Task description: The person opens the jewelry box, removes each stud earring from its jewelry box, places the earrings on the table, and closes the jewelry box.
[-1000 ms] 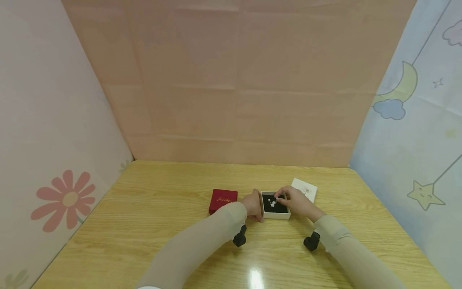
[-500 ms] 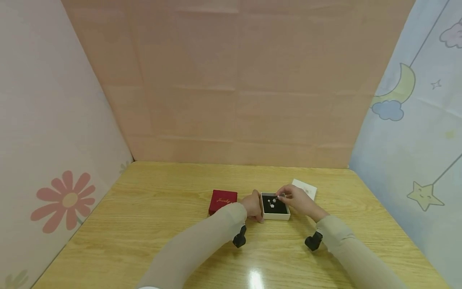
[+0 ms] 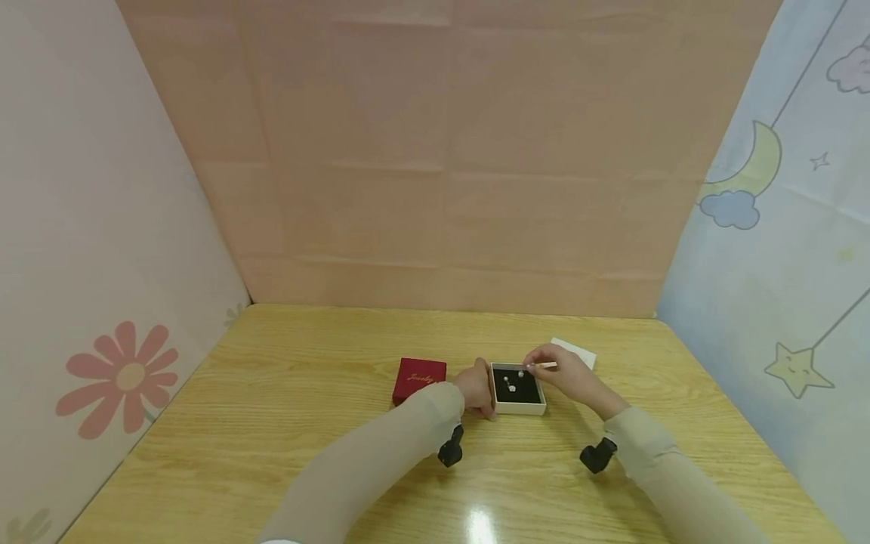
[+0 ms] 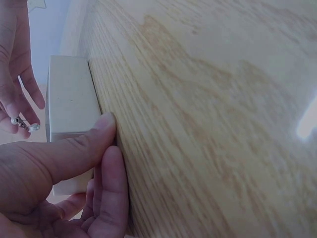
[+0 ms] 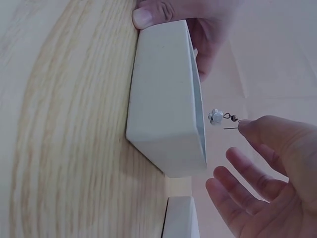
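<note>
A small white box (image 3: pixel 520 409) with a black pad inside sits on the wooden table. My left hand (image 3: pixel 475 386) grips its left side, the thumb (image 4: pixel 86 148) along the outer wall near the front corner. One drop earring (image 3: pixel 510 384) with a pearl-like stud and white flower lies on the black pad. Over the box's right back part, my right hand (image 3: pixel 566 373) pinches a matching earring (image 5: pixel 216 117) between thumb and forefinger. Its white flower hangs from a small dark link and its thin post shows bare. The other right fingers are loosely spread, holding nothing.
A red box (image 3: pixel 420 378) with gold lettering stands to the left, partly behind the left wrist. Behind the right hand lies a white lid or card (image 3: pixel 580 352), partly hidden. Fabric walls enclose the table's back and sides.
My right hand has risen slightly and moved right with the pinched earring, drawing it away from the one on the pad. The left hand and the box stay put.
</note>
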The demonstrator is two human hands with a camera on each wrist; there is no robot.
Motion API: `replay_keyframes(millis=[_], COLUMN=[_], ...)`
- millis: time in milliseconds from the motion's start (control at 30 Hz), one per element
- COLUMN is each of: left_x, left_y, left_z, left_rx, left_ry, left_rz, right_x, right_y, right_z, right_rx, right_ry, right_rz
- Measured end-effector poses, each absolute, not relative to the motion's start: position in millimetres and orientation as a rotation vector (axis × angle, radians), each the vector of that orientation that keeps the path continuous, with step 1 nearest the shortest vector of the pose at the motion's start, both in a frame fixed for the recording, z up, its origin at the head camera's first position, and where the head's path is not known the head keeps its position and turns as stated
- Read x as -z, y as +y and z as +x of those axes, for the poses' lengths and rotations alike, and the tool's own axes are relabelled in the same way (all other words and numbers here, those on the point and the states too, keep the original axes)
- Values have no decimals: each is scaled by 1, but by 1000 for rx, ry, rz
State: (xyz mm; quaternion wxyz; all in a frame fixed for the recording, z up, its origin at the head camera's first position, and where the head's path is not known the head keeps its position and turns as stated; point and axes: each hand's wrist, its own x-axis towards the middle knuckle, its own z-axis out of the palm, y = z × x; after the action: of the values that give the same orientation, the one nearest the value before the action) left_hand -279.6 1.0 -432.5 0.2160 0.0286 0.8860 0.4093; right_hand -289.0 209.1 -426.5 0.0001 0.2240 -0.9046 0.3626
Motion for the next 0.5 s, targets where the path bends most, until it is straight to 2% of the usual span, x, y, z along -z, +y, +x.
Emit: replay_keyframes(millis=[500], left_x=[437], left_y=[2], left_z=[-280], left_rx=[-1111], left_ry=[2489], left_rz=[103], right_x=[419], right_y=[230], right_z=[-278], right_rx=[-1148], right_ry=[-2826], right_rz=[720])
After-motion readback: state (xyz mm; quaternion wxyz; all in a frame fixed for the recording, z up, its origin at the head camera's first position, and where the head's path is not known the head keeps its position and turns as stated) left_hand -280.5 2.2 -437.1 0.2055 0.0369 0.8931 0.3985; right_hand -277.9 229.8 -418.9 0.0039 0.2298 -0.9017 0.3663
